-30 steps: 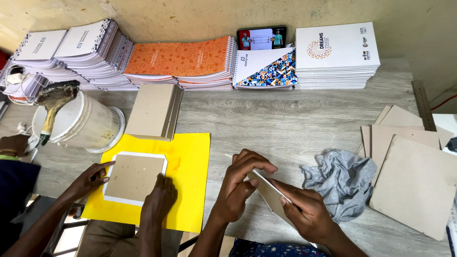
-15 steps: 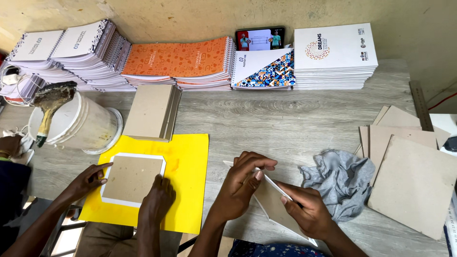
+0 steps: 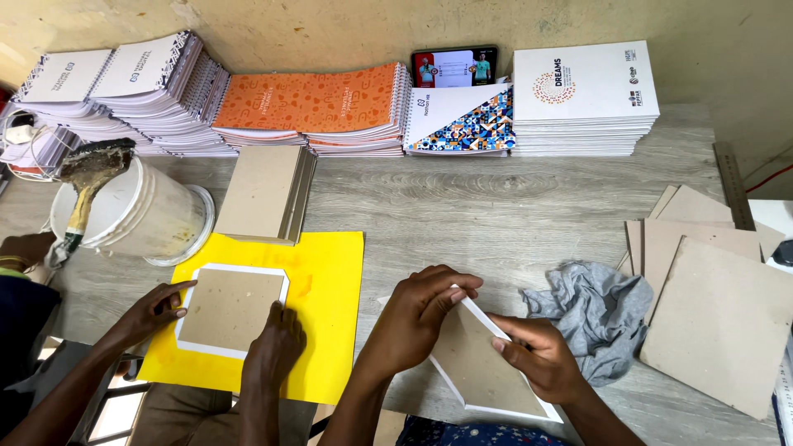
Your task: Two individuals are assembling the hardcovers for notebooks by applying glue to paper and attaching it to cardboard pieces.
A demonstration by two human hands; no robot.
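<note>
Head view: we look down on a grey wood-grain table (image 3: 496,206), two pairs of hands at work.
Left hand (image 3: 421,318): ours, closed over the upper edge of a greyboard panel (image 3: 475,367) with a white paper border; fingers curled on top, fingertips pinching the white edge.
Right hand (image 3: 537,359): ours, clamped on the same panel from its right side, thumb on the board face, fingers beneath.
Panel: held between both hands, tilted, upper corner raised, lower edge near the table's front edge.
Right of the grip: a crumpled grey cloth (image 3: 599,310) just beside our right hand; beyond it a loose pile of bare greyboard sheets (image 3: 719,306).
Left of the grip: a yellow paper sheet (image 3: 326,272) lying flat, a second white-bordered board (image 3: 233,308) on it; a co-worker's two hands (image 3: 273,351) press on that board's left and lower edges.
Ahead of the grip, to the left: a small stack of greyboards (image 3: 268,192); a white bucket (image 3: 132,216) with a glue brush (image 3: 87,177) resting across it.
Far edge: stacks of spiral notebooks (image 3: 310,103), orange and white covers, along the wall; a phone (image 3: 454,66) propped behind them.
</note>
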